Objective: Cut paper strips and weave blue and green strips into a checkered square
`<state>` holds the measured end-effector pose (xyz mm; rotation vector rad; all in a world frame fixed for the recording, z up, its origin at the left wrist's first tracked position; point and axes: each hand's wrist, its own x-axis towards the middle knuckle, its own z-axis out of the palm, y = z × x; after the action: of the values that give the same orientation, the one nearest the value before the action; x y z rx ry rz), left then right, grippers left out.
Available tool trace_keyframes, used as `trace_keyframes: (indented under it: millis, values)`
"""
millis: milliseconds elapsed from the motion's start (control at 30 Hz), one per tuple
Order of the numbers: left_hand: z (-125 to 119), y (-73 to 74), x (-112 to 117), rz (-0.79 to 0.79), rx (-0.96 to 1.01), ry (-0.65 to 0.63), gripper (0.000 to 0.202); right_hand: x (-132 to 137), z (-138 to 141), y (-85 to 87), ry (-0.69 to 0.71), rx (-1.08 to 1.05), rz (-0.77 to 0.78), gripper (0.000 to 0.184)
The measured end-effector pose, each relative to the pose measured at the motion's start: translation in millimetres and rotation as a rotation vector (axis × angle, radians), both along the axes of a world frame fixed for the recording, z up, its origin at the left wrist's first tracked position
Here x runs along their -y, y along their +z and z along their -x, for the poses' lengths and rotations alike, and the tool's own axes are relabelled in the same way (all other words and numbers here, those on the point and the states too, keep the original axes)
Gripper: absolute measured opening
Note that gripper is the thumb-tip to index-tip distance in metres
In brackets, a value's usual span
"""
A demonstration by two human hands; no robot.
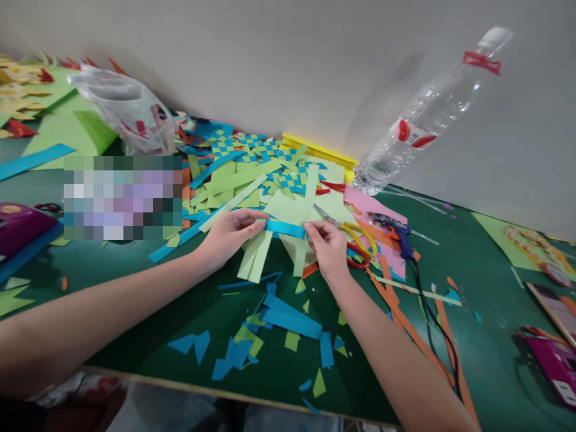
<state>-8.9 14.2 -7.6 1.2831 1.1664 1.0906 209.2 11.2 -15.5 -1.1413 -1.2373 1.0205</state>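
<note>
Between my two hands stretches a short blue paper strip (285, 228), lying across pale green paper strips (255, 257). My left hand (236, 234) pinches its left end, together with the green strips there. At the other end, my right hand (327, 245) grips the blue strip near an upright pale green strip (311, 186). Scissors with yellow and red handles (360, 237) lie just beyond my right hand. Behind the hands spreads a pile of green strips and blue-green checkered woven paper pieces (247, 150).
A clear plastic bottle (418, 120) leans by the wall. Further right lie a blue glue gun (400, 237) with a black cord and orange strips (400, 315). Blue and green scraps (288, 318) litter the green table near me. A plastic bag (130, 108) stands at the back left.
</note>
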Motion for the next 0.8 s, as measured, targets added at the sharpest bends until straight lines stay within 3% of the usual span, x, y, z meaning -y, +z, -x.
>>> trace_keyframes:
  millis: [233, 533, 800]
  values:
    - [0.5, -0.2, -0.2, -0.016, 0.001, -0.033, 0.037, 0.6, 0.1, 2.3, -0.003, 0.011, -0.008, 0.026]
    - [-0.5, 2.1, 0.1, -0.076, -0.175, -0.087, 0.032, -3.2, -0.1, -3.0, -0.061, -0.096, 0.006, 0.026]
    - [-0.8, 2.8, 1.0, -0.107, -0.269, -0.116, 0.03, -0.3, 0.9, 3.0, -0.057, -0.061, -0.009, 0.023]
